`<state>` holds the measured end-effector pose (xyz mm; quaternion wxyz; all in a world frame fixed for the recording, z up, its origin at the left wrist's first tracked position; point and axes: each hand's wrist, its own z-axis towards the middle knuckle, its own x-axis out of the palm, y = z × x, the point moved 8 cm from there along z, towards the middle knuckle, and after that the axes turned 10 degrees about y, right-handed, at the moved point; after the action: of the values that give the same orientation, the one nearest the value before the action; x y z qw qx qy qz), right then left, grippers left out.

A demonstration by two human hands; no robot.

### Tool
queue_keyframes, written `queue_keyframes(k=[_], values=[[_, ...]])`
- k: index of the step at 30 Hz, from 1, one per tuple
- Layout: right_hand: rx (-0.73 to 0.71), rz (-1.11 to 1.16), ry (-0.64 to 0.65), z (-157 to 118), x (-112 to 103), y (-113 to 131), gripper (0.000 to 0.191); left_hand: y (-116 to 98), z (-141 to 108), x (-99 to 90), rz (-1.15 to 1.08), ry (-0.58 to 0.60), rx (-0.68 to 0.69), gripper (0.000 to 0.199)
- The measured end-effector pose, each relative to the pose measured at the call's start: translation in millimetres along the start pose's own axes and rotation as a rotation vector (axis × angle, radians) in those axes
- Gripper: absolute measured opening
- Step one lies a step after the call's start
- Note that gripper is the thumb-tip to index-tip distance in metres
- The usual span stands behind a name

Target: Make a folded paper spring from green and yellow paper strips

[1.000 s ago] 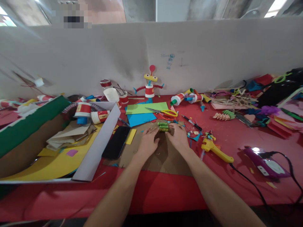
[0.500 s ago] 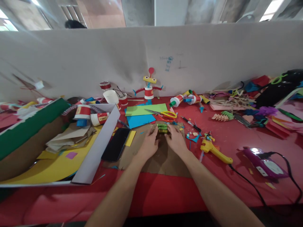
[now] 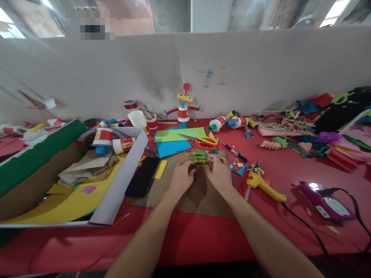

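A green and yellow folded paper spring [image 3: 199, 158] lies on a piece of brown cardboard [image 3: 203, 197] on the red table. To its left is my left hand [image 3: 183, 177], fingers curled, their tips near the spring's lower left end. On the other side my right hand [image 3: 219, 174] has its fingers bent and a little apart, close to the spring's right end. Whether either hand's fingertips touch the spring is too small to tell. Just behind are yellow-handled scissors [image 3: 207, 140] on green paper [image 3: 165, 134], with blue paper [image 3: 171, 148] under it.
On the left are an open box [image 3: 106, 204] with paper scraps and cup figures, and a black phone [image 3: 143, 177]. A yellow glue gun [image 3: 266, 187], a pen [image 3: 235, 152] and a purple device [image 3: 326, 202] lie right. A cup figure [image 3: 183, 113] stands at the back.
Both hands have drawn slightly apart and back from the ends of the spring, which now shows more fully. The view has shifted slightly.
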<state>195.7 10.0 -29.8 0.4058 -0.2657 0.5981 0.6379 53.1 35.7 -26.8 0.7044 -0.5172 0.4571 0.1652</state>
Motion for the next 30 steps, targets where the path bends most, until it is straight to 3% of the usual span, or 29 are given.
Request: queue_keyframes(k=[2,5,19,24,30], values=[[0.022,-0.036,-0.007,-2,-3,0,0.022,-2,0,-1.7,0.015,0.003,-0.001,0.022],[-0.022,-0.044,0.053,-1,1,5,0.013,-7,0,1.0,0.051,0.029,0.052,0.028],[-0.111,-0.122,0.092,2,14,4,0.027,-1,2,8.1,0.098,0.037,0.120,0.037],[-0.132,-0.186,0.094,1,15,8,0.026,-1,2,11.2,0.136,0.047,0.131,0.032],[-0.183,-0.255,0.094,-4,13,17,0.021,-4,-2,0.5,0.166,-0.036,0.127,0.026]])
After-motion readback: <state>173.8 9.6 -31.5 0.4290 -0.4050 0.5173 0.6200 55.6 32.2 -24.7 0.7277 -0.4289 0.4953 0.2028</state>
